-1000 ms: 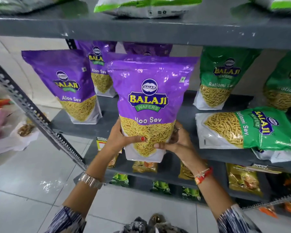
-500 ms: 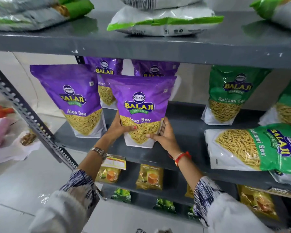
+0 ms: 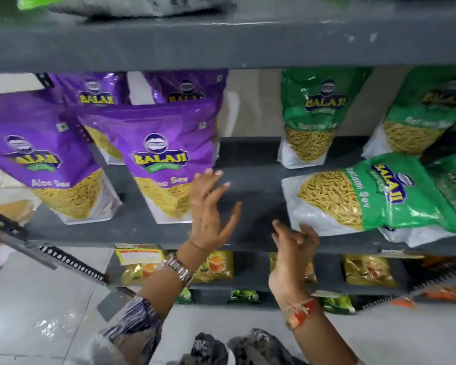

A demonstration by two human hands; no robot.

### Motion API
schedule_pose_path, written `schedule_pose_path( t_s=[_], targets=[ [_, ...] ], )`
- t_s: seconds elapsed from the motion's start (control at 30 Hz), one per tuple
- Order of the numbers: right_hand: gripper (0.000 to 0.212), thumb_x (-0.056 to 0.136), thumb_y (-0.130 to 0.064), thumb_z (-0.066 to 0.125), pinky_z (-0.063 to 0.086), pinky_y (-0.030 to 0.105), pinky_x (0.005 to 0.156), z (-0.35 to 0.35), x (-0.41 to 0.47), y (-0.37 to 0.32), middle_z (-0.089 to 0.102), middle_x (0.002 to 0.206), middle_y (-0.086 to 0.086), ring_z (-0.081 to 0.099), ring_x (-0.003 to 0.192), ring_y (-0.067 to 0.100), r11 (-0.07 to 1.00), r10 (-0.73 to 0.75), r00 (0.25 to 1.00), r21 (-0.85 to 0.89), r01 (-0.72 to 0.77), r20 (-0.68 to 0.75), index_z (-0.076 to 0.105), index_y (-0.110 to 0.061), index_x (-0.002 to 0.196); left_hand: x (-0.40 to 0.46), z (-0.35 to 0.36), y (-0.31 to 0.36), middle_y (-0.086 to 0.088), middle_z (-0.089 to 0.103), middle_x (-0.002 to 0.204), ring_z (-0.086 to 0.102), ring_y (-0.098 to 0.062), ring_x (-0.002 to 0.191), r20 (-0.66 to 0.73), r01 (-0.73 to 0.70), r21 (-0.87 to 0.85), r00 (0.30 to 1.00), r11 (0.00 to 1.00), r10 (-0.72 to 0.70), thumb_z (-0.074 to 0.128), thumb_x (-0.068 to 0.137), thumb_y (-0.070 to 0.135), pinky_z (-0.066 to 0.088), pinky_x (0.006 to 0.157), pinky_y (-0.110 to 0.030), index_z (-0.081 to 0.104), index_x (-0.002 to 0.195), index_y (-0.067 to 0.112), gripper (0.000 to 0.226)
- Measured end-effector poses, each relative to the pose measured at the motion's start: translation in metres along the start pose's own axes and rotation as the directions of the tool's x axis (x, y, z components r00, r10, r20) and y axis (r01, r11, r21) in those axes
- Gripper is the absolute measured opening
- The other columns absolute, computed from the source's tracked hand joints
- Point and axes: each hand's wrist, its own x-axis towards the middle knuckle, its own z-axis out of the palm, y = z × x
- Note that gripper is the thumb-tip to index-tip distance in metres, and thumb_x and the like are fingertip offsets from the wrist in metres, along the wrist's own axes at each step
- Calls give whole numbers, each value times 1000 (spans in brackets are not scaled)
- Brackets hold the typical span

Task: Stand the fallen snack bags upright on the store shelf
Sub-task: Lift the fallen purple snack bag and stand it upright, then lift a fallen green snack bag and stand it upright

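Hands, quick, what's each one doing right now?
Left hand: open, fingers spread, holding nothing.
Right hand: fingers curling at the fallen green bag; grip cannot be told.

Whole shot is motion-smeared, so the small print on the purple bags barely reads. The two purple bags at the back are mostly hidden behind the front ones. The lying green bag covers another one, which the right edge cuts off. Can't tell if the right hand actually touches it.
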Motion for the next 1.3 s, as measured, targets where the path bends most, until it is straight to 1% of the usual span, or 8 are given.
schedule_pose_path(
  t_s=[0.1, 0.2, 0.3, 0.43, 0.67, 0.87, 1.07, 1.3],
  targets=[
    [47, 69, -3, 77, 47, 41, 78, -27, 33, -10, 50, 88, 6, 53, 80, 18, 997, 77, 968, 28, -72, -239, 47, -15, 102, 31, 47, 11, -8, 54, 131, 41, -16, 127, 401, 75, -9, 914, 997, -65, 50, 87, 33, 19, 114, -49, 40, 128, 17, 46],
    [84, 54, -22, 87, 50, 46, 87, -44, 55, -24, 53, 109, 11, 57, 94, 25, 985, 165, 937, 4, -173, -309, 42, -11, 124, 63, 99, 21, -6, 47, 140, 40, -19, 130, 749, 177, 65, 642, 982, -166, 47, 86, 51, 21, 115, -45, 35, 137, 15, 64],
    [93, 53, -22, 88, 49, 45, 84, -52, 69, -39, 59, 119, 14, 60, 98, 24, 978, 207, 963, 4, -209, -172, 39, -10, 130, 84, 136, 20, 0, 51, 135, 49, -17, 121, 877, 501, 147, 332, 853, -347, 57, 76, 61, 36, 108, -32, 41, 136, 21, 73],
    [66, 68, -4, 80, 47, 41, 91, -51, 75, -58, 58, 106, -2, 58, 92, 16, 982, 189, 981, 35, -187, -34, 38, -23, 116, 92, 158, 11, -4, 57, 133, 55, -19, 120, 916, 641, 181, 165, 746, -365, 63, 65, 66, 43, 106, -35, 52, 129, 24, 78],
    [71, 58, -9, 86, 52, 39, 89, -70, 68, -74, 69, 118, 8, 64, 106, 26, 985, 166, 981, -53, -161, 102, 57, -17, 122, 74, 119, 43, 12, 64, 92, 60, 7, 75, 852, 715, 125, 278, 688, -444, 77, 70, 23, 47, 69, -3, 58, 103, 21, 38],
    [86, 41, -24, 93, 51, 55, 95, -93, 63, -96, 72, 111, 13, 69, 103, 30, 980, 135, 930, -184, -75, 341, 58, -11, 118, 32, 78, 84, -10, 65, 111, 64, -23, 101, 736, 826, 67, 338, 560, -586, 86, 42, 46, 52, 92, -43, 60, 107, 20, 75],
    [79, 43, -10, 87, 59, 29, 69, -97, 65, -126, 77, 96, 2, 72, 92, 20, 978, 131, 825, -209, -16, 549, 57, -6, 116, 22, 62, 124, 5, 64, 105, 64, -7, 94, 575, 876, -186, 464, 445, -674, 85, 52, 7, 55, 68, -16, 46, 104, 32, 69],
    [64, 54, 8, 84, 58, 31, 80, -86, 95, -120, 71, 109, 12, 69, 99, 22, 907, 104, 790, -384, 174, 604, 55, -12, 107, 19, 74, 111, -2, 62, 109, 61, -15, 99, 510, 884, -179, 459, 432, -727, 82, 52, -7, 55, 75, -21, 43, 118, 12, 79]
  ],
)
